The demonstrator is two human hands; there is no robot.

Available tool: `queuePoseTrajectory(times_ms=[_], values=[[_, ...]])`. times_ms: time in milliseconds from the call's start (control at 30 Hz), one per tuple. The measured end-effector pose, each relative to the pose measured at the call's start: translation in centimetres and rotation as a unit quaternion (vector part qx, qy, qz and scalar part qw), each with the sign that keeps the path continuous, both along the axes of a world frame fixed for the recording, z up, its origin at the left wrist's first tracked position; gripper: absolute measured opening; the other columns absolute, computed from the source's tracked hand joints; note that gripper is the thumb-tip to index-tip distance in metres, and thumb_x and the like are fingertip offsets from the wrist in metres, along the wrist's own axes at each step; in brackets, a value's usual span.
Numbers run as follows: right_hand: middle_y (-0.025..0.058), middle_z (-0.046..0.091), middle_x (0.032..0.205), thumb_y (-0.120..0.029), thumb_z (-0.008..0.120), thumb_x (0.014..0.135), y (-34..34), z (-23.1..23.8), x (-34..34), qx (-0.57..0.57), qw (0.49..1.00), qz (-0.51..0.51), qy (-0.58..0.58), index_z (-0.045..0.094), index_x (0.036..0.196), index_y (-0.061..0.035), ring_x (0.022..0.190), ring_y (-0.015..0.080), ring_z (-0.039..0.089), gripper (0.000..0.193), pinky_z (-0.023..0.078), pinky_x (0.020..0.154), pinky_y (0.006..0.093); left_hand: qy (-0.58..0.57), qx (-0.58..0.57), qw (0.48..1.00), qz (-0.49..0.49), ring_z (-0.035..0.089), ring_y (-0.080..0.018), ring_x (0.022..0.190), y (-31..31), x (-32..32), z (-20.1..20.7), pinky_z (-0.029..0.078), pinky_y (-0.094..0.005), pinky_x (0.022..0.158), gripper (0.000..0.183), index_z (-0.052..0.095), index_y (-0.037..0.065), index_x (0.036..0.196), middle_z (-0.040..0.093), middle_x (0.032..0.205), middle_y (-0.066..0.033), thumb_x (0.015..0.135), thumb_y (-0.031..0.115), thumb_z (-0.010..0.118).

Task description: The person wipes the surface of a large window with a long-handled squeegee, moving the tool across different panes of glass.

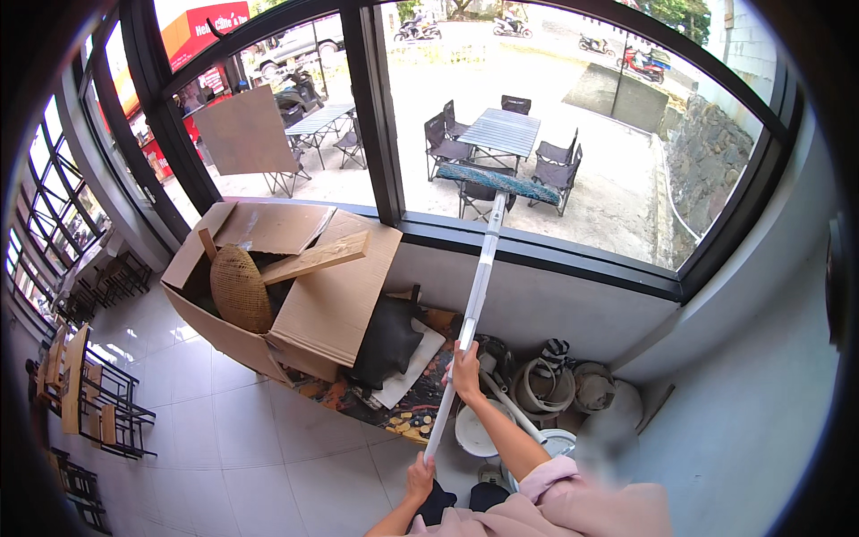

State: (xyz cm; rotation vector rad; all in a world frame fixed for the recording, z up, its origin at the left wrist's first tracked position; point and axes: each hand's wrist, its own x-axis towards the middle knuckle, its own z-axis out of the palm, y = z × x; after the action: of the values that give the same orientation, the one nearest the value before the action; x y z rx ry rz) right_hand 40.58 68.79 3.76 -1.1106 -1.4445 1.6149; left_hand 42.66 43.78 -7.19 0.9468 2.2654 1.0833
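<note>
Mop (pixel 481 277) near window's (pixel 582 134) lower edge; my left hand (pixel 419 481) and right hand (pixel 465 371) grasp its pole. Probably wiping; next stroke wants even pressure.

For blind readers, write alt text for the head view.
A left hand, low, and a right hand, higher, grip a long pale pole, its blue head raised before a window. An open cardboard box sits left of the pole; outside, chairs surround a table.
</note>
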Motion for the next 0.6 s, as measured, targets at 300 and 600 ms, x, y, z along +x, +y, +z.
queuePoseTrajectory(times_ms=[300, 600], values=[[0.0071, 0.046, 0.049, -0.040, 0.038, 0.091, -0.5, -3.6, -3.4, -0.010, 0.999, -0.045, 0.008, 0.030, 0.094, -0.0062, 0.033, 0.0177, 0.051, 0.035, 0.040, 0.029, 0.0274, -0.057, 0.000, 0.998, -0.041, 0.052, -0.0463, 0.063, -0.2, -4.9, -3.2, 0.038, -0.0518, 0.051, 0.031, 0.045, 0.001, 0.087, 0.053, 0.062, -0.0263, 0.089, 0.032, 0.043], [0.0079, 0.046, 0.050, -0.042, 0.038, 0.090, -1.9, -7.7, -4.8, -0.058, 0.997, -0.044, -0.034, 0.029, 0.096, -0.0068, 0.033, 0.0186, 0.051, 0.037, 0.039, 0.028, 0.0284, -0.073, -0.036, 0.996, -0.042, 0.051, -0.0477, 0.065, -2.0, -5.8, -4.5, 0.037, -0.0533, 0.053, 0.030, 0.045, 0.002, 0.089, 0.052, 0.064, -0.0275, 0.090, 0.032, 0.041]])
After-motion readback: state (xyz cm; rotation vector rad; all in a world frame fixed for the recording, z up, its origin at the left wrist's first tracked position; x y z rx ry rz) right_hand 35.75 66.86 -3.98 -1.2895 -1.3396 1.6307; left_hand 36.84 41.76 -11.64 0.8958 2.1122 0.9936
